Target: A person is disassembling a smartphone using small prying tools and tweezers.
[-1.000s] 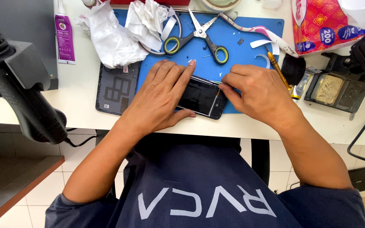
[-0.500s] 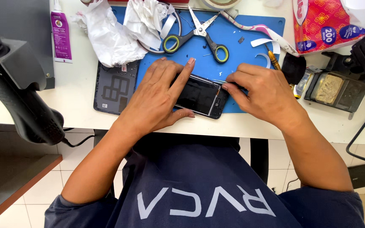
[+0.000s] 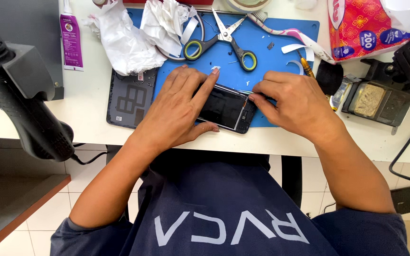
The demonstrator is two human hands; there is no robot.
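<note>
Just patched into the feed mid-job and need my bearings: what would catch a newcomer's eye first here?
Both hands meet at the centre on a dark phone lying on a blue mat: the left hand presses flat over it while the right hand pinches at its right edge. Behind them lie scissors with yellow-rimmed handles beside crumpled white tissue. A large black heat gun looms at the left.

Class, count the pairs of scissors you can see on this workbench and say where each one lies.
1. The scissors lie open on the blue mat, beyond the left hand and right hand. Others may hide under the crumpled tissue.
</note>
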